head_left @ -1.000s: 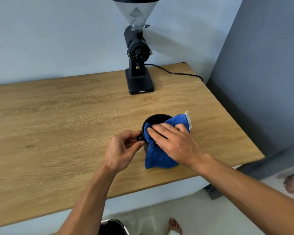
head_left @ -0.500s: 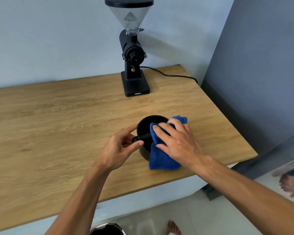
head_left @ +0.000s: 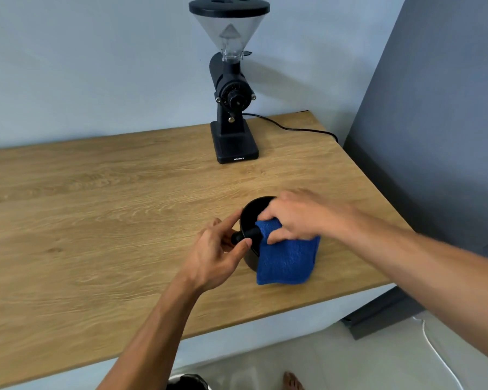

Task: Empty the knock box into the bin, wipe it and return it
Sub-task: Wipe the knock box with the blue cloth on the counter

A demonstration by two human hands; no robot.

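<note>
The left hand [head_left: 219, 250] pinches the protruding end of the knock bar [head_left: 244, 235] between thumb and fingertips, steadying the knock box [head_left: 252, 213]. The right hand [head_left: 296, 216] is closed on a folded blue cloth [head_left: 286, 257], pressing its upper part over the near rim of the box while the rest hangs down the outside wall onto the bench [head_left: 96, 206]. The right hand is a little blurred, so exactly how its fingers lie cannot be told.

The knock box is a round black cup standing upright near the front edge of the bench, toward its right front corner. What shows of its inside looks dark and free of grounds, so the step in hand appears to be the wipe, with the emptying done. The next move likely calls for working the cloth round the rest of the rim and interior with the box held against turning, then lifting the cloth clear and setting the box back in its place.

Counted: one knock box, one cloth, two hands. One black coffee grinder [head_left: 231, 91] stands near the back edge, its cord [head_left: 293, 129] trailing toward the right back corner. Below the front edge, part of one dark round container [head_left: 188, 382] shows on the floor, probably the bin.
</note>
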